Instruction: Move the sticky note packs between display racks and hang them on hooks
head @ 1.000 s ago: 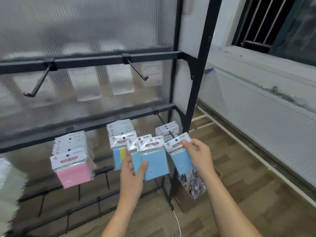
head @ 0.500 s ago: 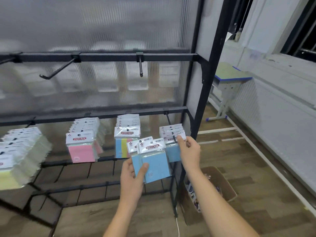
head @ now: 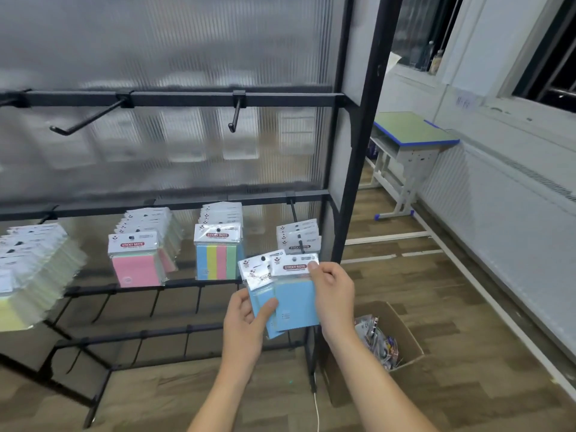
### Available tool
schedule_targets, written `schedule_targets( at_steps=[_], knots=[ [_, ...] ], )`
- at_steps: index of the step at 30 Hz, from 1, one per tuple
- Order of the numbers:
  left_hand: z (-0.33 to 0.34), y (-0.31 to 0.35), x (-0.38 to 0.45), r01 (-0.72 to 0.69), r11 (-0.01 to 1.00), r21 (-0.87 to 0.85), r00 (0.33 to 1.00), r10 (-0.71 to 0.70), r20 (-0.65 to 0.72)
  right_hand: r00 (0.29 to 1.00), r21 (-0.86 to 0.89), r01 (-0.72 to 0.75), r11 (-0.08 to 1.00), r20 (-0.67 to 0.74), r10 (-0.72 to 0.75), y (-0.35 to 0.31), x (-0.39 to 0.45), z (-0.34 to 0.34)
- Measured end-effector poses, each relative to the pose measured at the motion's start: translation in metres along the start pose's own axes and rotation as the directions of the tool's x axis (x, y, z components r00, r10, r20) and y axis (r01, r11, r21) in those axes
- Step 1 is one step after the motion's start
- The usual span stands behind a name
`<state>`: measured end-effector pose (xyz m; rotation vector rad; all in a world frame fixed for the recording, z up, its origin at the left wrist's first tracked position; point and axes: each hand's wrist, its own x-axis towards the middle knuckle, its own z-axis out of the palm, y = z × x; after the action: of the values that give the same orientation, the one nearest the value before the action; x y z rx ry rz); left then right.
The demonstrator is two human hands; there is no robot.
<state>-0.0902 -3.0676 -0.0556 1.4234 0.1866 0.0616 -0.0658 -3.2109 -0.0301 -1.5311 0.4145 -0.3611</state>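
Across the left and centre of the frame stands a black rack point(head: 358, 157), packs hanging from its middle rail. At lower right sits a box point(head: 405, 347). Low centre, the left hand point(head: 246, 325) grips a fan of blue packs point(head: 293, 297) by the lower edge, while the right hand point(head: 333, 294) pinches the front pack's header.

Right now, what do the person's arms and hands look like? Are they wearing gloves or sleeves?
No gloves and no sleeves show. Both forearms are bare from the bottom edge of the picture up to the wrists. The left hand and the right hand are bare too, with short, plain nails on the fingers. I see no watch, bracelet or ring on either one.
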Motion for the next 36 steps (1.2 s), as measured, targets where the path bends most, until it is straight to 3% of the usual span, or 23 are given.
schedule_targets(
  at_steps=[4,9,16,23,28,33,36],
  knots=[
    [-0.003,0.003,-0.003,-0.008,1.0,-0.016,0.999,0.007,-0.044,0.997,0.024,0.05,0.998,-0.063,-0.048,-0.001,0.005,-0.01],
    [-0.017,0.011,0.002,-0.036,0.999,-0.026,0.988,0.032,-0.149,0.988,-0.067,0.151,0.986,-0.024,-0.153,-0.003,0.017,-0.005],
    [-0.018,0.01,0.004,-0.023,1.0,-0.02,0.99,0.02,-0.141,0.969,-0.161,0.217,0.963,-0.08,-0.232,0.009,0.026,0.008],
    [-0.01,0.014,0.005,-0.007,1.0,-0.028,0.996,0.004,-0.093,0.961,-0.177,0.2,0.964,-0.156,-0.228,0.008,0.047,0.027],
    [-0.006,0.007,0.006,0.017,0.999,-0.033,0.998,-0.019,-0.067,0.981,-0.13,0.105,0.986,-0.15,-0.124,0.015,0.033,0.014],
    [0.003,0.001,0.004,-0.006,1.0,-0.002,1.0,0.006,-0.026,0.995,-0.039,0.023,0.999,0.097,-0.019,0.019,-0.001,0.011],
    [0.007,-0.002,0.002,0.002,1.0,-0.004,1.0,-0.002,-0.011,0.995,-0.066,0.093,0.994,0.036,-0.09,0.02,0.009,0.005]
  ],
)
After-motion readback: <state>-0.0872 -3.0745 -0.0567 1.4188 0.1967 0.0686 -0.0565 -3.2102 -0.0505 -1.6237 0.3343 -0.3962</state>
